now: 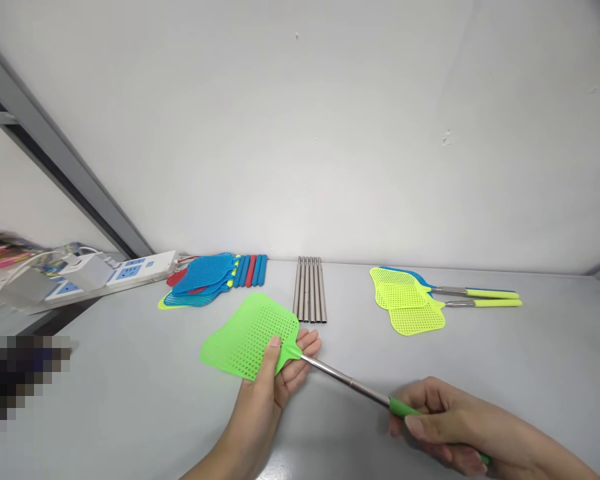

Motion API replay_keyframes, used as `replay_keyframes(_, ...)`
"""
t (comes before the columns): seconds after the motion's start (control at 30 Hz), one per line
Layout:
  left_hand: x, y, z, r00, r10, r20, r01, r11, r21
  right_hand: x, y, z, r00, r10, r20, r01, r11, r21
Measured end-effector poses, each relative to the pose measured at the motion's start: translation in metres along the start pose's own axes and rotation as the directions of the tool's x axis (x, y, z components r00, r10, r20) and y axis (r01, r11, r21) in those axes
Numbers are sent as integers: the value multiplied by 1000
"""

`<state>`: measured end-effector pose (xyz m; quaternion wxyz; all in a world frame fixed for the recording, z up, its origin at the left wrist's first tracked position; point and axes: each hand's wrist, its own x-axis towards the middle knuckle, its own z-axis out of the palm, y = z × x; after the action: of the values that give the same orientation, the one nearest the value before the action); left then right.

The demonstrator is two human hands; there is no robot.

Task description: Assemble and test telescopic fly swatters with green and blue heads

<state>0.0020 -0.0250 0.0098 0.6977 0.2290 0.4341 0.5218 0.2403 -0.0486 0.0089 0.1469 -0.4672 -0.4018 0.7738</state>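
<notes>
Here, green swatter (346,380): between both hands, on the near side of the tubes (310,293).
Long axis: slanting, head (250,337) to the far left, grip (401,407) to the near right.
Left hand (266,392): thumb over the mesh, fingers loosely extended beneath the neck, grasping it.
Right hand (447,419): fingers wrapped around the grip.
Nearer hand: left to the head, right to the grip, shaft bare between.

The place is looking like a workshop: a scuffed white wall (330,140) is standing behind the table (540,353), a power strip (130,273) is lying at the table's left end, and metal tubes (310,290), handles (251,271) and fly swatters (400,290) are lying grouped on the table.
</notes>
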Motion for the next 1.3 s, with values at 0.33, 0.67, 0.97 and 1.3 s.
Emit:
replay_keyframes(0.33, 3, -6, -5, 998, -55, -40, 54, 998, -35, 10, 3, -4, 975, -122, -185, 67, 958, -279)
replay_keyframes(0.67, 5, -10, -8, 998, -56, -28, 56, 998, 5, 10, 0, -7, 941, -195, -276, 41, 878, -477)
replay_keyframes(0.97, 3, -7, -8, 997, -76, 0, 76, 997, -13, 12, 1, -10, 951, -148, -271, 20, 906, -423)
replay_keyframes(1.3, 7, -11, -16, 991, -71, 117, 75, 997, -24, 11, 2, -11, 960, -177, -218, 98, 938, -333)
